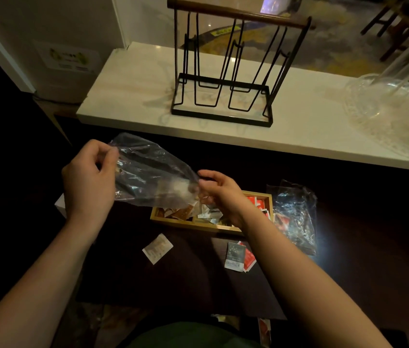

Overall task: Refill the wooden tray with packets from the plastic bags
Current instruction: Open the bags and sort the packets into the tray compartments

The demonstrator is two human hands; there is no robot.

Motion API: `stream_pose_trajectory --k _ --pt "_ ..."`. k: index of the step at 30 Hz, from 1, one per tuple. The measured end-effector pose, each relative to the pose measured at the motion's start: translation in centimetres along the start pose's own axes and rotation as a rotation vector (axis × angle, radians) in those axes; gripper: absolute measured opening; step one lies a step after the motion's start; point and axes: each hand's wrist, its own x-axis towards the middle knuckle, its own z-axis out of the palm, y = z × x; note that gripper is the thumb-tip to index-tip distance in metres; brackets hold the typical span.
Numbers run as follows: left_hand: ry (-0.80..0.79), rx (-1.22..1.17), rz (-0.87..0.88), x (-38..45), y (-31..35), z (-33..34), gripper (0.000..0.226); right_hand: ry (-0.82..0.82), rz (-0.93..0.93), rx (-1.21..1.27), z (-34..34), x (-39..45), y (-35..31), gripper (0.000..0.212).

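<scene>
Two bare forearms reach up from the bottom edge over a dark tabletop [173,285]. At about 9 o'clock the left hand [90,179] has its fingers curled together, pinching one end of a clear, crumpled plastic bag [148,177]; at the centre the right hand [221,194] pinches the other end between thumb and fingertips. That bag hangs stretched between the two hands, tilted down toward the right, its lower corner just above the left part of a shallow rectangular wooden tray [198,225]. Inside the tray, brown packets [178,212] fill the left compartment, pale packets [208,213] the middle, and red packets [258,203] the right, partly hidden by the right wrist. Just beside the tray at 3 o'clock lies a second clear plastic bag [293,217] with red packets showing through it. On the dark surface near the tray's front edge at 6 o'clock rest a loose white packet [157,248], a grey packet [235,256] and, tucked under the grey one, a red packet [249,259]. Toward 12 o'clock a pale marble-look counter [135,96] carries a black wire rack with a wooden top bar [223,71], and at 2 o'clock a clear glass vessel [394,101] sits at its right end.
</scene>
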Motion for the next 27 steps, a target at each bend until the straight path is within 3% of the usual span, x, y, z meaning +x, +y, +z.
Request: stream_pose_trajectory --k 2,5,9,11,16,19,22,27 --pt "-0.046 -0.057 -0.001 0.0 -0.4 0.3 0.015 -0.004 0.030 0.132 -0.9 -0.5 -0.4 0.046" --pt "-0.124 -0.129 0.028 -0.1 -0.6 1.1 0.019 -0.050 0.004 0.070 -2.2 -1.2 -1.1 0.056" --pt "-0.229 -0.188 0.061 -0.6 -0.3 2.4 0.021 -0.066 -0.045 -0.076 -2.9 -2.0 -1.2 0.025" --pt "-0.257 -0.206 0.060 -0.7 -0.1 3.1 0.022 0.022 -0.100 -0.171 -3.6 -2.5 -0.9 0.012" --pt "-0.339 -0.176 0.049 -1.7 0.5 5.1 0.021 0.223 -0.148 -0.204 -6.3 -4.2 0.0 0.013" --pt "-0.344 -0.155 0.040 -2.5 0.7 6.5 0.019 0.359 -0.174 -0.095 -8.0 -5.1 1.0 0.017" --pt "-0.390 -0.111 0.001 -3.4 0.0 7.6 0.022 0.601 -0.152 0.067 -10.4 -6.0 2.5 0.016" --pt "-0.544 0.253 -0.015 -7.6 -3.0 9.0 0.034 0.932 -0.092 0.269 -14.9 -7.5 5.1 0.015"
